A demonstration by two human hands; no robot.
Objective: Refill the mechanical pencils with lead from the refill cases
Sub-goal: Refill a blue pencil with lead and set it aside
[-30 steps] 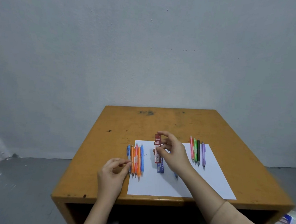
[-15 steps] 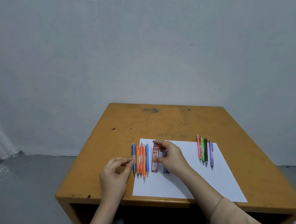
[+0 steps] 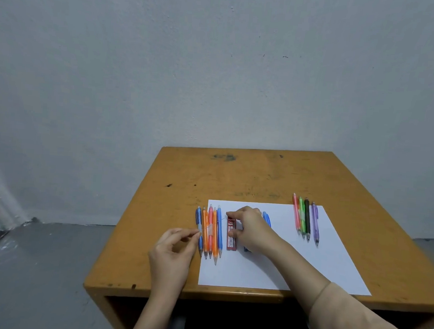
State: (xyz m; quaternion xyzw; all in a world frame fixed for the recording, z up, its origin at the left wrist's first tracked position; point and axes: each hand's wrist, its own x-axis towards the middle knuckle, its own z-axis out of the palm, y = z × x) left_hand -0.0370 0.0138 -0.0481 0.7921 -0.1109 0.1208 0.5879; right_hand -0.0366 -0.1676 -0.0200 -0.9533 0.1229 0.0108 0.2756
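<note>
Red refill case [image 3: 232, 236] lies flat on the paper sheet [image 3: 306, 268] on the desk [image 3: 235, 176], just right of the left row of pencils [image 3: 211, 230]. Its long axis runs away from the person, with the 2B label end far.

Right hand [image 3: 253, 231] holds it, thumb curled against its side and forefinger at the far end. The other fingers curl over a blue case [image 3: 246, 249], mostly hidden.

Left hand [image 3: 176, 251] pinches thumb to forefinger on a thin lead [image 3: 214, 224]. It is faint and slants up-right across the pencil row toward the red case's far end. Cannot tell if its far tip is in the case or free.

Left row is five pencils side by side, tips toward the person. Right row of pencils [image 3: 305, 219] is four, same heading, well apart. One blue pencil [image 3: 267, 218] peeks out behind the right hand.

Risks, my read:
- The lead snaps if the pinch bends it or it drags on the barrels below.
- A loose pinch drops it among the pencils, where it is hard to pick up.
- If the case mouth is open, tipping it spills the rest.
- Left hand sits just beside the row, so a nudge rolls the pencils out of line.
</note>
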